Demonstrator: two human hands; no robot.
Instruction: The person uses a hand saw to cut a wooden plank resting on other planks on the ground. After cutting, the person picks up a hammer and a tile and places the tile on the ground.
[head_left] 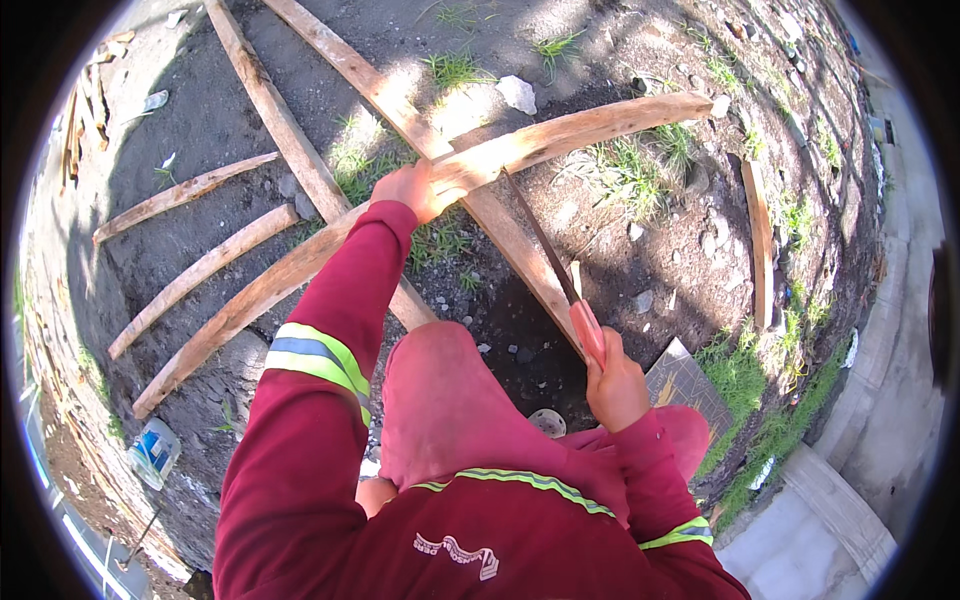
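A long wooden plank (560, 142) lies slantwise across two timber beams, from the lower left to the upper right. My left hand (412, 190) is closed over the plank near its middle, close to where it crosses the right-hand beam (525, 255). In my right hand (617, 388) is the reddish handle of a handsaw (542, 240). The saw's narrow dark blade points up and away from me, its tip at the plank's near edge, to the right of my left hand. Whether the teeth are in the wood I cannot tell. The left-hand beam (275, 110) passes under the plank.
Two shorter wood strips (200, 280) lie on the soil at left, and another wood piece (758, 245) at right. A plastic container (153, 453) sits lower left. By my right knee is a flat grey tile (688, 388). Concrete paving (835, 510) borders the right side.
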